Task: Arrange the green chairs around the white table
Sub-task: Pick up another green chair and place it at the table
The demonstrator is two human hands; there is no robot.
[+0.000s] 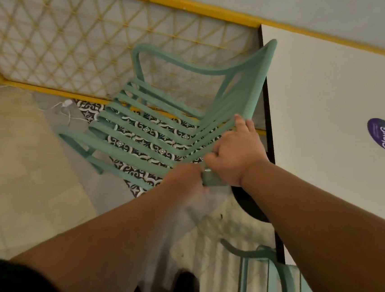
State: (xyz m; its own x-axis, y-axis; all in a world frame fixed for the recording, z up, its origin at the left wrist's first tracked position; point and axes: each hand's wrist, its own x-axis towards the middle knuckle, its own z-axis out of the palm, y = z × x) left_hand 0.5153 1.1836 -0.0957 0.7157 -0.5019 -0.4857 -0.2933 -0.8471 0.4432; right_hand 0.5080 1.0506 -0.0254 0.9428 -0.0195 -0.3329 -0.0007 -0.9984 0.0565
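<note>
A green slatted chair (155, 128) stands in the middle of the head view, its backrest against the left edge of the white table (333, 93). My right hand (235, 154) grips the near corner of the backrest, fingers curled over its frame. Lower and to the left, my left hand (185, 180) holds the chair frame at the seat's near corner; it is blurred. A second green chair (274, 283) sits at the bottom right, partly under the table and behind my right forearm.
A yellow lattice fence (79, 36) runs behind the chair. Patterned black-and-white tiles (140, 140) show through the seat slats. A white cable (66, 107) lies on the floor at left. A purple sticker (383, 134) marks the tabletop. My shoe (184, 288) is below.
</note>
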